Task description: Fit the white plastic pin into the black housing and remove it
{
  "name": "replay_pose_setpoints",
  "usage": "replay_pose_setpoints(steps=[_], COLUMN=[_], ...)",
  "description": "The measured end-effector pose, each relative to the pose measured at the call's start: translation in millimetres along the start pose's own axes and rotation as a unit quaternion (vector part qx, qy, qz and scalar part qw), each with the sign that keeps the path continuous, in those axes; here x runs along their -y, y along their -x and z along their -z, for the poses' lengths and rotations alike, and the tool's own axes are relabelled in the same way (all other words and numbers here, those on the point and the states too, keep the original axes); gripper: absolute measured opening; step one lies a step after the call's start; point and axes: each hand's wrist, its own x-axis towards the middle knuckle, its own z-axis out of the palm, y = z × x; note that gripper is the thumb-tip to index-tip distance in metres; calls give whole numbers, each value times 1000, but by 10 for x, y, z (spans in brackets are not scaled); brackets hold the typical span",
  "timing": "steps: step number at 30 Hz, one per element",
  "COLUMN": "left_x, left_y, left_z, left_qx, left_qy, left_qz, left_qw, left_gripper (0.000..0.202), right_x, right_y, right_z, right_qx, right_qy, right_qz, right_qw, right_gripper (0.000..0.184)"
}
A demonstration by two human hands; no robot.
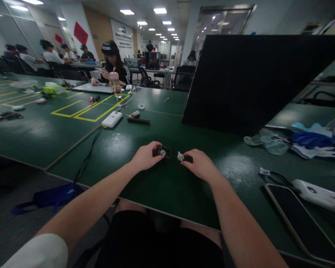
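Note:
Between the thumb and fingers of my left hand (147, 156) is a small black housing (167, 152) with a pale round wheel on its near face. My right hand (197, 162) pinches a small off-white round part (180, 156) with a short stub pointing up; it looks like a plastic gear, but its fine shape is too small to make out. The two parts are held a short gap apart, just above the green table (167, 186). My fingers partly cover both of them.
A black panel (240, 82) leans at the back right. Gloves (312, 139), a phone (298, 216) and a white power bank (318, 193) lie right. Ahead left are another white power bank (112, 119), a dark bar (139, 121) and a bottle (115, 85); a person sits opposite.

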Motion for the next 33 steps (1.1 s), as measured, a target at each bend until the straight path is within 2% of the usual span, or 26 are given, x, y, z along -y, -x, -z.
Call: replay_pose_setpoints(steps=[1,3,7,9,14,20,25,33], left_x=[0,-3,-12,-15,-9,-31,-68,-75], left_y=[-1,1,9,10,6,27,42,51], left_z=[-3,-9,-20,-28,-42,-21,-15,-6], left_qx=[-2,-2,-11,-16,-15,-5,-8,-12], left_qy=[-5,-11,-19,-25,-28,-46,-65,-90], left_qz=[1,-4,-20,-27,-21,-29,-51,-68], left_qw=[1000,1000,1000,999,999,999,997,994], left_gripper=[49,49,50,49,49,48,47,45], right_x=[-3,18,133,200,315,277,209,304], right_y=[5,9,-22,-69,-181,-83,-14,67], right_z=[-8,-17,-20,-22,-39,-65,-13,78], right_qx=[2,-5,-2,16,43,38,-12,-82], right_qy=[4,-4,-73,-100,-80,-73,-47,-175], right_qz=[1,-7,-46,-52,-61,-70,-24,42], right_qw=[1000,1000,996,993,994,994,999,980], right_gripper=[23,27,64,68,41,34,23,26])
